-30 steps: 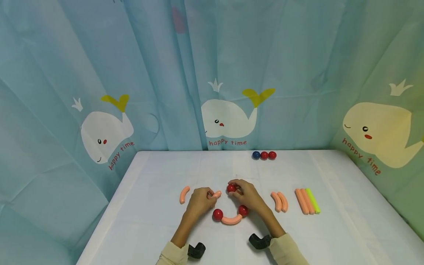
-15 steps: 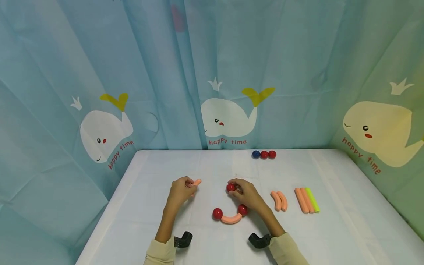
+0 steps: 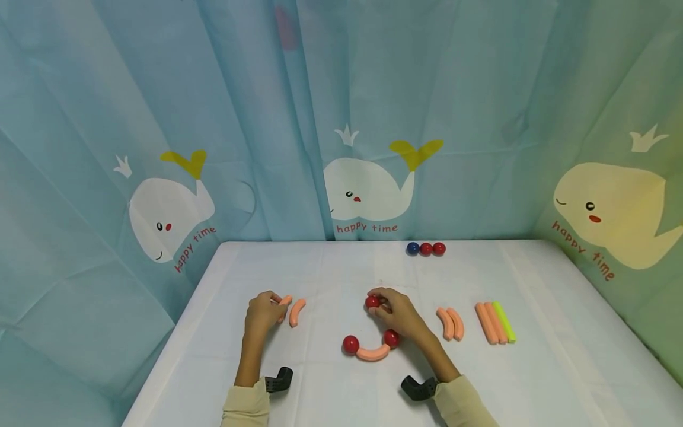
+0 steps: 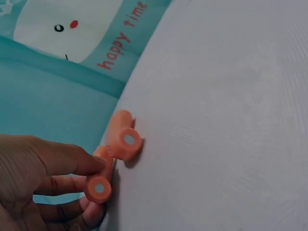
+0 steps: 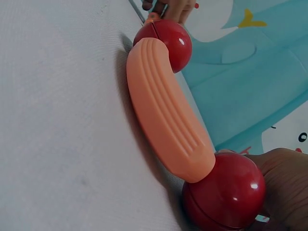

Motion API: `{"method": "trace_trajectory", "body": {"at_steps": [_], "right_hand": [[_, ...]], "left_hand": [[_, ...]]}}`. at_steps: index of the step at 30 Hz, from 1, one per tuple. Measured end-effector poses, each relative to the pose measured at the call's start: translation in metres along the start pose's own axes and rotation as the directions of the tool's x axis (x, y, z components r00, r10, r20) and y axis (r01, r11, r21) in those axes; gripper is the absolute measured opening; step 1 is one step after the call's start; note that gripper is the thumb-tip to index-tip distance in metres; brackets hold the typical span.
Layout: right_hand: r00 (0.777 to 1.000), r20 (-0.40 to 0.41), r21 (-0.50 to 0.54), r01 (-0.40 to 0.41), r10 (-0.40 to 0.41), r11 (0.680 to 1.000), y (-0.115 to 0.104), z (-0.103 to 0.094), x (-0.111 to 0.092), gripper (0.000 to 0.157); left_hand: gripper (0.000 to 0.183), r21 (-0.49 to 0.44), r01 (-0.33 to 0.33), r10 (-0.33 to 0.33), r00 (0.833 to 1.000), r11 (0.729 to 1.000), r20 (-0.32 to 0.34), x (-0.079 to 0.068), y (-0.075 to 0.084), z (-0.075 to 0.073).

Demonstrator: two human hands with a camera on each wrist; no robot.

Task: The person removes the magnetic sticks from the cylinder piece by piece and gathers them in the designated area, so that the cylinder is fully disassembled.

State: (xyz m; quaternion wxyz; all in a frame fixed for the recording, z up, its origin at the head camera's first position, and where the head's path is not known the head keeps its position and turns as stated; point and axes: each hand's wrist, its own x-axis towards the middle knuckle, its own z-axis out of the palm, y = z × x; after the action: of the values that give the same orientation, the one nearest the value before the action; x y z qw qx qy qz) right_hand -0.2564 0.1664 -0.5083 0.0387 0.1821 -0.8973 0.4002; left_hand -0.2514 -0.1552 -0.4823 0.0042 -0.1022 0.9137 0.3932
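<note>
My left hand (image 3: 260,312) pinches a curved orange magnetic rod (image 4: 98,188) between thumb and fingers, at the left of the white table. Right beside it lies a second curved orange rod (image 3: 297,312); both show grey discs in their ends in the left wrist view. Near the middle, my right hand (image 3: 396,308) holds a red ball (image 3: 372,302) by its fingertips. Just in front of that hand, another curved orange rod (image 5: 168,110) joins two red balls, the left ball (image 3: 350,344) and the right ball (image 3: 392,338). The ball in my right fingers is hidden in the right wrist view.
Two curved orange rods (image 3: 450,324) lie right of my right hand. Farther right are two straight orange rods and a yellow-green rod (image 3: 504,322). A blue ball (image 3: 413,248) and two red balls line the table's back edge, before a whale-print curtain (image 3: 480,118).
My left hand has carried its curved rod leftward from the middle, over the lying rod to that rod's left side. The right hand stays at the red ball.
</note>
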Motion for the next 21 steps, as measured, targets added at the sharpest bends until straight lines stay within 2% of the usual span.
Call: {"method": "trace_trajectory", "body": {"at_steps": [6, 9, 14, 21], "right_hand": [[1.000, 0.005, 0.001, 0.010, -0.010, 1.000, 0.002, -0.001, -0.001, 0.037], [1.000, 0.007, 0.016, 0.002, -0.002, 1.000, 0.003, -0.004, -0.002, 0.038], [0.999, 0.016, 0.033, -0.050, 0.050, 0.998, 0.006, -0.009, -0.005, 0.037], [0.994, 0.038, -0.033, -0.105, 0.106, 0.994, 0.005, -0.018, -0.007, 0.025]], "left_hand": [[0.030, 0.013, 0.008, -0.008, 1.000, 1.000, 0.020, 0.001, -0.003, 0.001], [0.031, 0.018, -0.001, 0.001, 1.000, 1.000, 0.010, 0.002, -0.003, -0.001], [0.026, 0.035, -0.015, 0.015, 1.000, 0.999, 0.010, 0.001, -0.003, -0.002], [0.022, 0.029, -0.039, 0.039, 0.999, 0.999, 0.016, 0.002, -0.002, 0.000]]}}
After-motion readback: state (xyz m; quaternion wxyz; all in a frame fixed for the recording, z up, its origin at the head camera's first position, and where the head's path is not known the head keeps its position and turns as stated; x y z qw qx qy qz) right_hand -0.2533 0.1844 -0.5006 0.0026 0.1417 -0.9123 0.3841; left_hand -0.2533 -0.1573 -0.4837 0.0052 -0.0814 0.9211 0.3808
